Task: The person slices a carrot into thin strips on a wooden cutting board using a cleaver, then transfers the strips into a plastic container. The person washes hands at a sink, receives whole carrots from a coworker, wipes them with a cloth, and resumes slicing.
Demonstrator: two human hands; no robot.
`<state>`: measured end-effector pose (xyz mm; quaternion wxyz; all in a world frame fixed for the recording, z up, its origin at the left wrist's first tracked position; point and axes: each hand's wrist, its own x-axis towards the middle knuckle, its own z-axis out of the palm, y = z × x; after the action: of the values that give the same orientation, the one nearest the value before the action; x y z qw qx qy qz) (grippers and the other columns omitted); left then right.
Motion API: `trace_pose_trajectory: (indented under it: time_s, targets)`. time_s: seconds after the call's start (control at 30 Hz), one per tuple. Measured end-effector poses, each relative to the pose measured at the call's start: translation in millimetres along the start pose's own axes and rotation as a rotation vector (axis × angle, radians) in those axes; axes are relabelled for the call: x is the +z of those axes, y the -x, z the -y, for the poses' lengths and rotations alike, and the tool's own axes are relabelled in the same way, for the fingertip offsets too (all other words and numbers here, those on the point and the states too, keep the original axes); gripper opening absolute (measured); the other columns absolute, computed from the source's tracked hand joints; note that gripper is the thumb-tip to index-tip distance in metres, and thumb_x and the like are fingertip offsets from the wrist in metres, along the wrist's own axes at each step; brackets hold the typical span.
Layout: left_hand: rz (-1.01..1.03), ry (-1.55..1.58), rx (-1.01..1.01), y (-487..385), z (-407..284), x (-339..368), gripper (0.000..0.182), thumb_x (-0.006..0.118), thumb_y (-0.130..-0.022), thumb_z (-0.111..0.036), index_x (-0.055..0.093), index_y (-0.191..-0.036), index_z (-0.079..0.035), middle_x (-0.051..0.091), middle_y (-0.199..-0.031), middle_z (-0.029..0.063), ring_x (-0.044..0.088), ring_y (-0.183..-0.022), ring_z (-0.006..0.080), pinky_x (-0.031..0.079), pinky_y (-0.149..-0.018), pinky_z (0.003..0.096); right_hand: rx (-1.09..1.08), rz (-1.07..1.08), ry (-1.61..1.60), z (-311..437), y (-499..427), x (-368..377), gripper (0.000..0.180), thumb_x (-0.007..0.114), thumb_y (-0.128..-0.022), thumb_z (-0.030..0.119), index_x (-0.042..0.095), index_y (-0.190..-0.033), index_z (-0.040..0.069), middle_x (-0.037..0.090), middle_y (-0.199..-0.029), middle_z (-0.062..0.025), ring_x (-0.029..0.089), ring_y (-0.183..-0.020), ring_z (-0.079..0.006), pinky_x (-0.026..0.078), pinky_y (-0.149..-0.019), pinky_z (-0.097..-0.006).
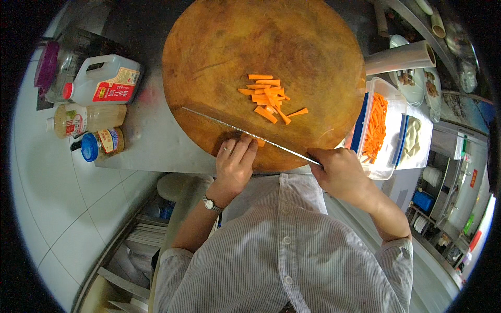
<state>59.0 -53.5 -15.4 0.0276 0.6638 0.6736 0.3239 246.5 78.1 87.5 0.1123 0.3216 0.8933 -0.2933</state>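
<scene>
A large round wooden chopping board lies before me. My right hand grips the handle of a kitchen knife, seen almost edge-on, its blade slanting across the board's near part. Close against the blade, my left hand rests its bent fingertips on a piece of carrot, mostly hidden by the fingers and knife. Past the blade, several cut carrot sticks sit in a loose heap, with one stick a little to the right.
Right of the board stands a clear plastic box of carrot strips. Behind it lies a plastic-film roll. On the left are a white jug, a bottle and a blue-lidded jar. The metal counter's edge runs in front of me.
</scene>
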Motion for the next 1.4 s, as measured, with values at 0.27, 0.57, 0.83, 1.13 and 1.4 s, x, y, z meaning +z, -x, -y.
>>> trace_pose_trajectory:
  time_s: [0.27,0.57,0.83,1.13,1.4]
  targets:
    - [0.02,0.0,0.018,5.0,4.6,3.6,0.02,0.057,-0.068,-0.003,0.064,-0.086,0.003,0.058,-0.094,0.0128,0.054,-0.077,0.0261,0.047,-0.071,0.0383,-0.017,0.017,0.01,4.2,6.0,-1.4,0.018,0.058,-0.077,0.01,0.062,-0.094,0.003,0.062,-0.07,-0.0177,0.061,-0.065,-0.0342,0.049,-0.061,-0.0426]
    - [0.026,0.007,0.048,10.0,9.1,7.9,0.019,0.057,-0.069,-0.007,0.064,-0.085,0.001,0.059,-0.09,0.0118,0.056,-0.085,0.027,0.047,-0.075,0.04,0.016,0.109,0.014,8.7,4.5,-6.8,0.02,0.057,-0.077,0.007,0.062,-0.096,0.003,0.061,-0.069,-0.0173,0.061,-0.065,-0.0349,0.048,-0.061,-0.0428]
    - [0.041,0.002,0.09,14.9,14.8,8.9,0.025,0.059,-0.068,-0.009,0.066,-0.09,0.0,0.061,-0.097,0.0124,0.058,-0.089,0.0272,0.047,-0.076,0.0389,0.01,0.093,0.045,12.2,24.0,-23.0,0.022,0.057,-0.075,0.004,0.062,-0.096,0.002,0.061,-0.07,-0.0155,0.06,-0.062,-0.0353,0.049,-0.06,-0.041]
    - [0.023,0.034,0.117,19.6,15.6,11.4,0.03,0.059,-0.059,-0.003,0.068,-0.087,-0.002,0.064,-0.098,0.0153,0.061,-0.091,0.0282,0.047,-0.081,0.041,-0.077,0.073,0.245,17.3,18.2,-4.4,0.017,0.054,-0.074,0.002,0.057,-0.09,-0.001,0.058,-0.06,-0.0159,0.061,-0.057,-0.0316,0.048,-0.053,-0.0408]
    - [-0.075,0.059,0.065,25.9,17.0,19.0,0.029,0.059,-0.056,-0.002,0.068,-0.084,-0.002,0.064,-0.093,0.0149,0.062,-0.087,0.0304,0.048,-0.08,0.0447,0.008,0.08,0.138,17.5,19.7,-5.6,0.017,0.055,-0.072,0.004,0.055,-0.089,0.003,0.059,-0.062,-0.0159,0.061,-0.058,-0.0331,0.049,-0.054,-0.0404]
